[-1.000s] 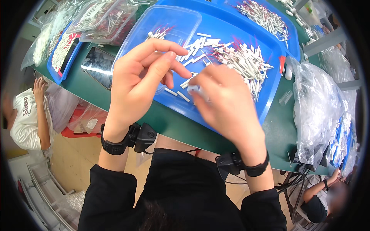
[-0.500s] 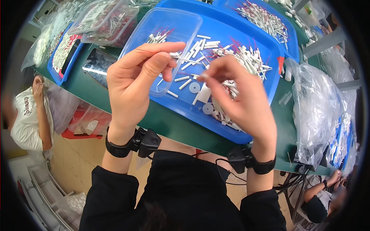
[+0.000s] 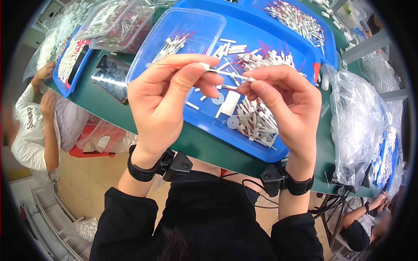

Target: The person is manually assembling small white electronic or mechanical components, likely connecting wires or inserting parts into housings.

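My left hand (image 3: 167, 100) and my right hand (image 3: 287, 102) are raised side by side above a blue tray (image 3: 204, 124). Between their fingertips they pinch one thin stick (image 3: 226, 73) with a white sleeve and a red tip pointing left. The left thumb and forefinger grip its left part, the right fingers its right end. Under the hands, loose white tubes (image 3: 257, 124) and red-tipped sticks lie scattered in the tray, with two small white discs (image 3: 217, 99) among them. Both wrists wear black bands with small black devices.
A clear plastic box (image 3: 183, 32) with a few sticks sits in the tray's far left. Another blue tray (image 3: 300, 19) of parts lies behind. Clear bags (image 3: 363, 117) pile at the right, a dark tablet (image 3: 109, 71) at the left. A seated person (image 3: 32, 126) is at far left.
My right hand has lifted off the pile in the tray and come up to meet the left hand. Both now hold the stick level between them, higher than before.
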